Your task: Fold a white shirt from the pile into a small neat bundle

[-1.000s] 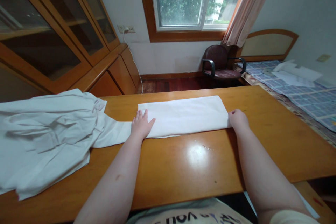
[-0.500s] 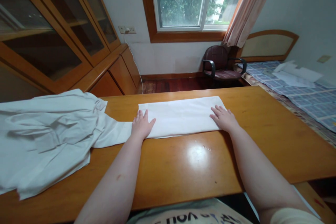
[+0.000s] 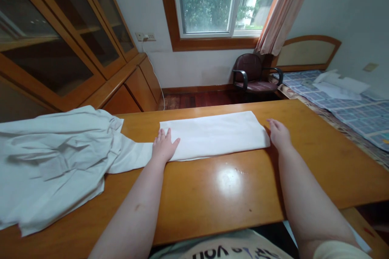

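Note:
A long white cloth lies on the wooden table. Its right part is a flat folded strip; its left part is a crumpled heap. My left hand rests flat, fingers spread, on the strip's left end near the front edge. My right hand lies flat on the bare table, fingers extended, touching the strip's right end. Neither hand grips anything.
A wooden cabinet with glass doors stands along the left wall. Beyond the table are a dark armchair below the window, and a bed with white items at the right.
My right hand slid right across the folded strip, from its top surface to just off its right end. The left hand stayed in place.

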Demonstrator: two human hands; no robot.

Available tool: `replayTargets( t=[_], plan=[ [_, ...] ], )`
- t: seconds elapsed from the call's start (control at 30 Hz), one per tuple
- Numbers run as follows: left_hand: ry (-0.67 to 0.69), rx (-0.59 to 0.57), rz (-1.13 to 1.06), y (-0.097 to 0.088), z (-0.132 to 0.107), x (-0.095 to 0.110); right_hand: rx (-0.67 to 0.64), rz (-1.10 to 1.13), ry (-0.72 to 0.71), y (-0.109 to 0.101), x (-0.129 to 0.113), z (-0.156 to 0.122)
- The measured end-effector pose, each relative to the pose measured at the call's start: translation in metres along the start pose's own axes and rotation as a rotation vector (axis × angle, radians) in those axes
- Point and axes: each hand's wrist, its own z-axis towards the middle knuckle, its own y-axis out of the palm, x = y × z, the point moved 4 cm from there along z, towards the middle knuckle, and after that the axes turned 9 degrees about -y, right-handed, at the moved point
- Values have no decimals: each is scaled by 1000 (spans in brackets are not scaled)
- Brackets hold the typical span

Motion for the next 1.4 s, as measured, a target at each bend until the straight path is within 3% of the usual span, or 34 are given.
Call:
replayTargets(
  t=[0.07,0.17,0.37,0.5,0.7,0.87,1.27,1.4],
  plan=[
    [0,-2,2,0,0,0,63,11,169,-16,15,0],
    [2,-7,7,0,0,0,-41,7,358,-21,22,-3],
    [-6,-18,6,0,0,0,-342,-170,434,-13,6,-7],
    [-2,-20,9,-1,-1,1,-439,-314,370,-15,0,-5],
    [-7,-27,5,-1,-1,0,-469,-292,285,-17,-10,-9],
    [-1,-20,11,1,0,-1,-353,-220,122,-19,-23,-11],
    [-13,-6,-17,-1,0,0,-369,-354,112,-2,-15,1],
    [-19,1,-32,-2,-1,0,-272,-373,72,-7,-23,0]
  ],
)
